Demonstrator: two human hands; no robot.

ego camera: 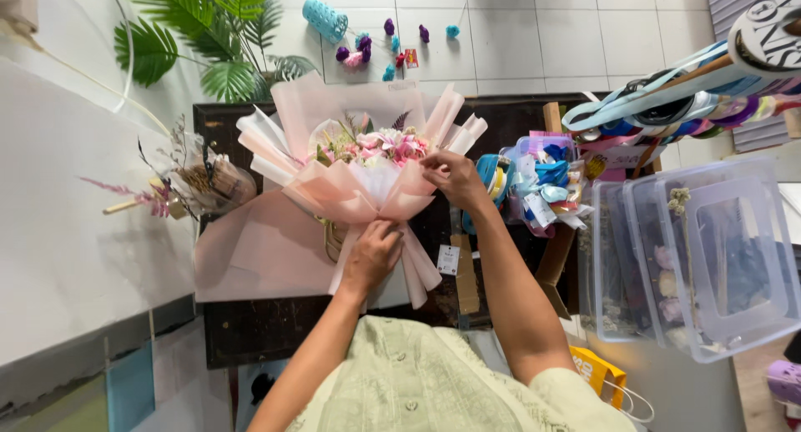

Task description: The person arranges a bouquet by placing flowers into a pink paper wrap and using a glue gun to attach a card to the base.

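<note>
- Far left, a small dried-flower bunch (196,178) in clear wrap lies on its side on the white surface, well apart from the hands, so it looks parked out of the way. What's inside the wrap is pretty hard to make out past some brownish stems.
- A loose pink paper sheet (250,257) lies flat on the dark table (250,332), under the bouquet, probably so it's right there within reach.
- The bouquet (367,165) of pink and white flowers in pink wrapping sits in the middle of the table, flowers pointing away from the person.
- The left hand (371,257) is closed around the neck of the bouquet, where the wrap gathers in. Seems like it's clamping the paper so the folds don't spring apart. The stems are totally hidden under the hand and wrap.
- The right hand (450,175) pinches the upper edge of the wrapping, right beside the flowers. The fingertips are tucked into the paper, so you can't see how much they grab.
- Right of that, a bin of ribbon rolls (542,182) stands just beside the bouquet, handy.
- Far right, clear plastic boxes (709,257) are stacked. Their contents are foggy through the lids.
- Top right, a rack of ribbon spools (692,98) is cut off by the frame.
</note>
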